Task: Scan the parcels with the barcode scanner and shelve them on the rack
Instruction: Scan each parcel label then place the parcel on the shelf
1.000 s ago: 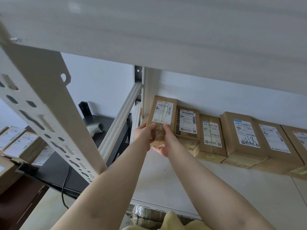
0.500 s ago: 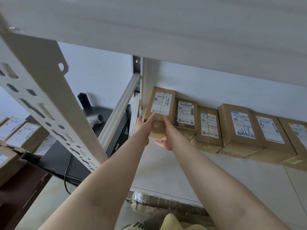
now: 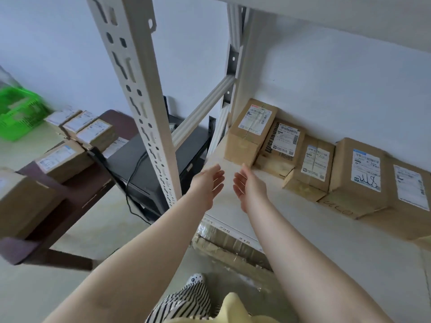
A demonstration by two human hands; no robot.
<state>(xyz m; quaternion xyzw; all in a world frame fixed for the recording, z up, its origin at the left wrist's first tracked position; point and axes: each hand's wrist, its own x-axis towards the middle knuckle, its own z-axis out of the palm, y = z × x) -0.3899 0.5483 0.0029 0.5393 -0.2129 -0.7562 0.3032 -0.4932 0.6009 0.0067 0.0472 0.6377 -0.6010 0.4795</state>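
The leftmost parcel (image 3: 250,130) stands at the back-left corner of the rack shelf (image 3: 291,220), touching the next parcel (image 3: 281,148) in the row along the wall. In front of it, your left hand (image 3: 208,183) and right hand (image 3: 249,185) hover empty, fingers relaxed, palms facing each other.

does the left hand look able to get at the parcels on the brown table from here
Probably yes. The left hand is open and holds nothing, and the parcels lie uncovered on the brown table to its left; only the rack upright stands between, so it would swing around that.
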